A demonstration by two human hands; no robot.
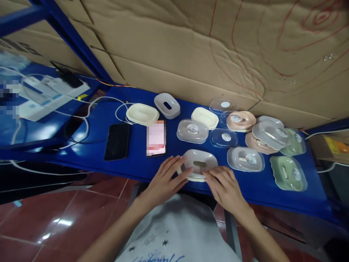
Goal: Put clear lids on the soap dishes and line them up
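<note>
Near the front edge of the blue table lies a grey soap dish [200, 159] with a slot in its middle, set on a cream part whose rim shows below it. My left hand [167, 178] touches the dish's left side, its fingers apart. At the dish's right front edge, the fingertips of my right hand [225, 185] are close together on the rim. Just behind the dish sits a grey dish under a clear lid [192, 131]. A clear lid with a round label [223, 138] lies to the right of that one.
On the blue table [89, 145] are a dark phone [117, 142], a lit phone [156, 138], a cream dish [142, 114] and a grey dish [167, 105]. Several lidded dishes stand at right, including a green one [288, 173]. Cables and a power strip [51, 98] lie left; cardboard [174, 47] rises behind.
</note>
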